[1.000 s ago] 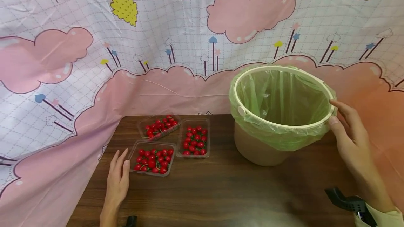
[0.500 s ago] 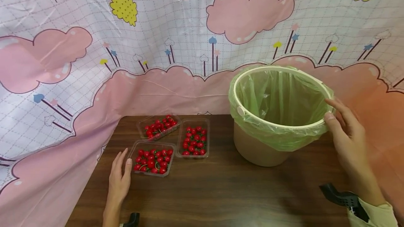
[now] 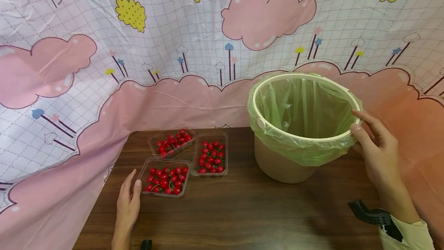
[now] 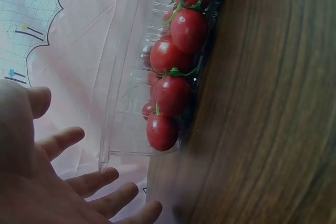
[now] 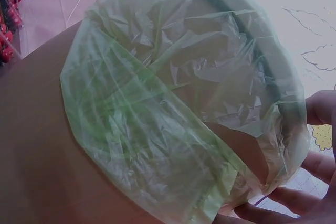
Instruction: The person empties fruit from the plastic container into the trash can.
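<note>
My left hand [image 3: 127, 205] lies beside the near clear plastic tray [image 3: 184, 192] of cherry tomatoes [image 3: 163, 183]. In the left wrist view its fingers [image 4: 94, 182] are spread at the tray's corner; whether they touch it I cannot tell. At the right, my right hand [image 3: 381, 157] holds the rim of a beige trash can [image 3: 281, 165], thumb and forefinger tips over the edge. A green plastic bag [image 3: 312, 153] lines the can and folds down outside its rim. In the right wrist view the fingers [image 5: 320, 163] lie round the bag-covered edge; some fingertips are hidden.
Two more clear trays of cherry tomatoes, a back tray [image 3: 175, 141] and an upright-set tray [image 3: 210, 153], stand close behind and beside the near one. The dark wooden table [image 3: 225, 215] meets a pink-and-white cartoon curtain [image 3: 194, 99] at the back and left.
The right hand has shifted slightly left, its fingertips reaching a little farther over the can's rim. The left hand has stayed by the near tray, and the view has shifted slightly.
</note>
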